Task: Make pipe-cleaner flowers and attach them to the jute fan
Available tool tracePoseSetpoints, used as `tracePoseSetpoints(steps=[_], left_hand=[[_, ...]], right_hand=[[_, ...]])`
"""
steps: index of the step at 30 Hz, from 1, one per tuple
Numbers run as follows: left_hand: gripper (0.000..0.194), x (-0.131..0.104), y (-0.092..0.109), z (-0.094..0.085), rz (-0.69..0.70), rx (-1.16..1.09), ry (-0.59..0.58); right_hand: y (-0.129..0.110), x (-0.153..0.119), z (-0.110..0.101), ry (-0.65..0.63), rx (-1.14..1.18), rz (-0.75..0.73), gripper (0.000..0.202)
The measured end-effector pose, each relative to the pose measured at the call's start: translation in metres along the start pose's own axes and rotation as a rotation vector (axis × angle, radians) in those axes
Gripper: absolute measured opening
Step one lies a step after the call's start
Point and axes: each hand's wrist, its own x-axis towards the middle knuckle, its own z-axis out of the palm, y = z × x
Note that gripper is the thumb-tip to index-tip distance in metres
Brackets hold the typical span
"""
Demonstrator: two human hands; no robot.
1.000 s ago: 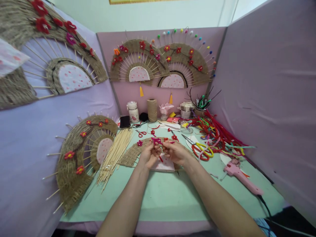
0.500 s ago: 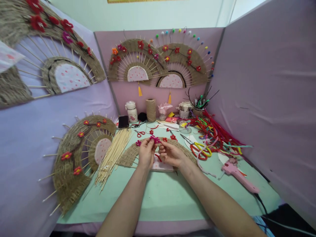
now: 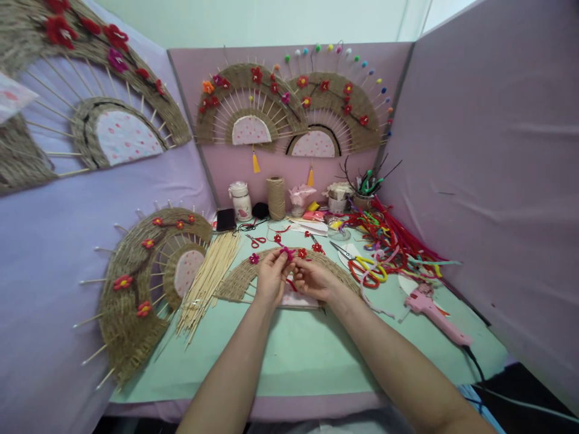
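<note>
Between my two hands is a small magenta pipe-cleaner flower (image 3: 286, 253). My left hand (image 3: 271, 276) pinches it from the left. My right hand (image 3: 311, 278) has its fingers closed at the flower's right side; the fingertips touch it or a part of it. Beneath both hands lies a twine-woven fan (image 3: 239, 280) with a spotted paper centre (image 3: 301, 299), partly covered by the hands. A purple flower (image 3: 254, 258) and a red flower (image 3: 302, 253) sit at its upper edge. A red strand shows below my fingers.
Bamboo sticks (image 3: 210, 277) and another fan (image 3: 136, 289) lie to the left. Red-handled scissors (image 3: 256, 242) rest behind. At the right are large scissors (image 3: 362, 265), a pile of pipe cleaners (image 3: 389, 232) and a pink glue gun (image 3: 436, 316). Jars and a twine spool (image 3: 275, 198) stand behind.
The magenta flower looks more compact, and my right fingers have come closer to my left. The whole view has shifted slightly.
</note>
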Motion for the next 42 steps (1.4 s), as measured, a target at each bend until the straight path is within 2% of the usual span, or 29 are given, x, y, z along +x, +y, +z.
tracePoseSetpoints(steps=[2,5,6,8,11,14,19,24,28,33,38,42], left_hand=[[0.027,0.0,0.0,0.0,0.05,0.054,0.014],[0.025,-0.002,-0.001,-0.001,0.168,0.243,0.018],[0.024,-0.003,-0.001,-0.001,0.213,0.315,0.015],[0.021,-0.005,-0.003,-0.003,0.316,0.458,0.011],[0.017,-0.008,-0.005,-0.007,0.533,0.703,0.019],[0.015,-0.01,-0.005,-0.01,0.758,0.969,0.013],[0.017,-0.012,-0.005,-0.009,0.922,1.228,-0.055],[0.017,-0.011,-0.008,-0.011,0.922,1.326,-0.095],[0.016,-0.009,-0.007,-0.012,0.826,1.275,-0.081],[0.015,-0.006,0.0,-0.013,0.642,1.105,-0.027],[0.015,-0.006,0.004,-0.012,0.629,1.097,-0.047],[0.015,-0.009,0.005,-0.009,0.591,1.132,-0.09]], right_hand=[[-0.002,-0.001,-0.001,0.129,-0.19,-0.158,0.021],[-0.008,-0.005,-0.002,0.353,-0.482,-0.535,0.027],[-0.01,-0.006,-0.001,0.38,-0.563,-0.637,0.027],[-0.013,-0.011,0.001,0.354,-0.686,-0.763,0.024],[-0.014,-0.017,0.007,0.267,-0.768,-0.794,0.024],[-0.012,-0.019,0.011,0.243,-0.769,-0.724,0.028],[-0.004,-0.012,0.008,0.275,-0.618,-0.549,0.026],[-0.001,-0.006,0.003,0.263,-0.479,-0.463,0.018],[-0.006,-0.007,0.002,0.234,-0.585,-0.518,0.018],[-0.015,-0.015,0.002,0.17,-0.929,-0.784,0.02],[-0.02,-0.023,0.002,0.088,-1.237,-1.053,0.013],[-0.022,-0.026,0.002,0.066,-1.467,-1.167,0.018]])
